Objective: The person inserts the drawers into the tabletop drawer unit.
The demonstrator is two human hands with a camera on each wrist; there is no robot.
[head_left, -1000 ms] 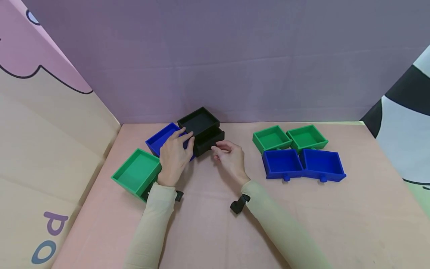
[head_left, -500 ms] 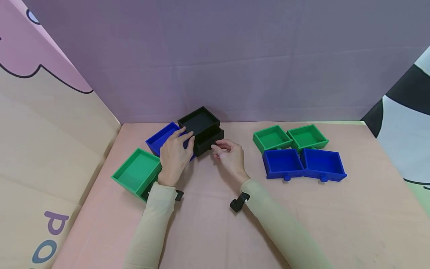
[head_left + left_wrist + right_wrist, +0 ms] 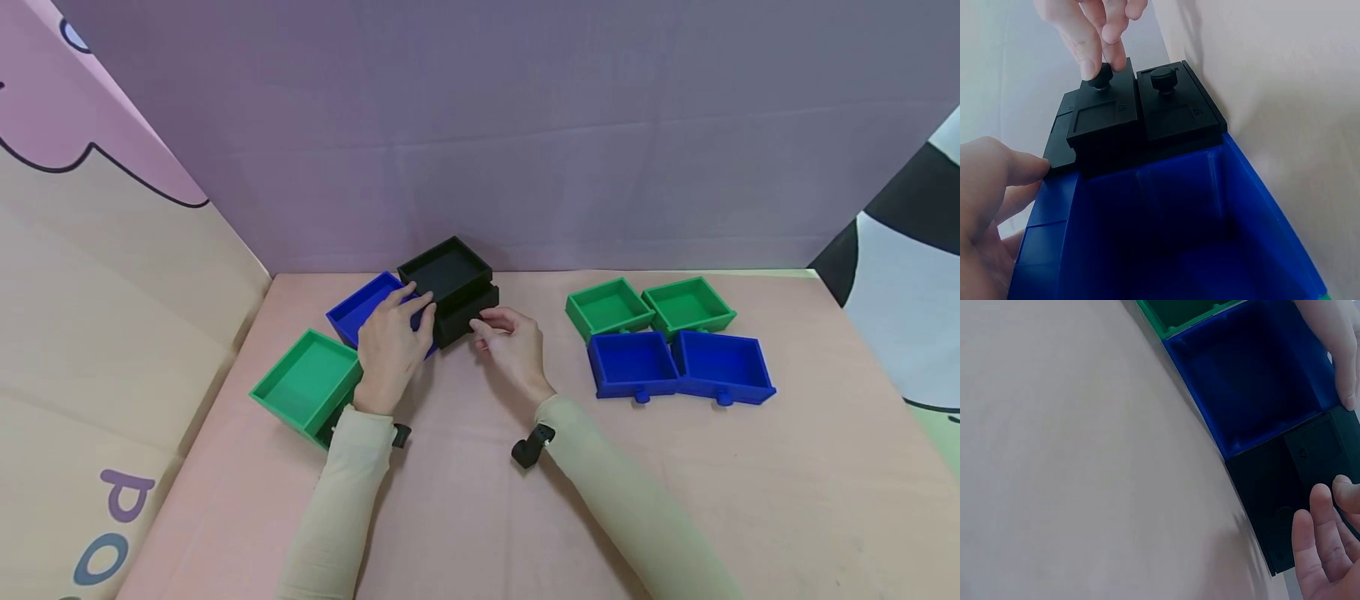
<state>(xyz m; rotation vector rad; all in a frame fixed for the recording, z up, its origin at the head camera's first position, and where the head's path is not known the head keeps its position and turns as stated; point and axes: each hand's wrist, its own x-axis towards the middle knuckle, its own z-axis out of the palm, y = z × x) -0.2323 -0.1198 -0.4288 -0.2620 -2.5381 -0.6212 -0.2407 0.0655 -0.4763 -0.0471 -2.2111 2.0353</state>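
A black cabinet (image 3: 446,268) with a recessed top stands against a blue cabinet shell (image 3: 362,307). One black drawer (image 3: 1107,106) sticks out of its front, and my right hand (image 3: 513,348) pinches that drawer's round knob (image 3: 1102,76) between thumb and finger. Beside it, a second black drawer (image 3: 1179,109) with its own knob sits further in. My left hand (image 3: 393,350) rests over the join of the blue and black cabinets, fingers extended. In the left wrist view a fingertip touches the black cabinet's corner. The blue shell's cavity (image 3: 1241,387) faces out beside the black drawers.
A green cabinet (image 3: 307,379) adjoins the blue one at the left. To the right, two green drawers (image 3: 609,308) lie behind two blue drawers (image 3: 633,364) on the pink cloth (image 3: 675,467). A purple backdrop (image 3: 525,133) rises close behind the cabinets.
The black drawer has slid a little further into its cabinet, with my right hand moving slightly up and left along with it. My left hand stays in place.
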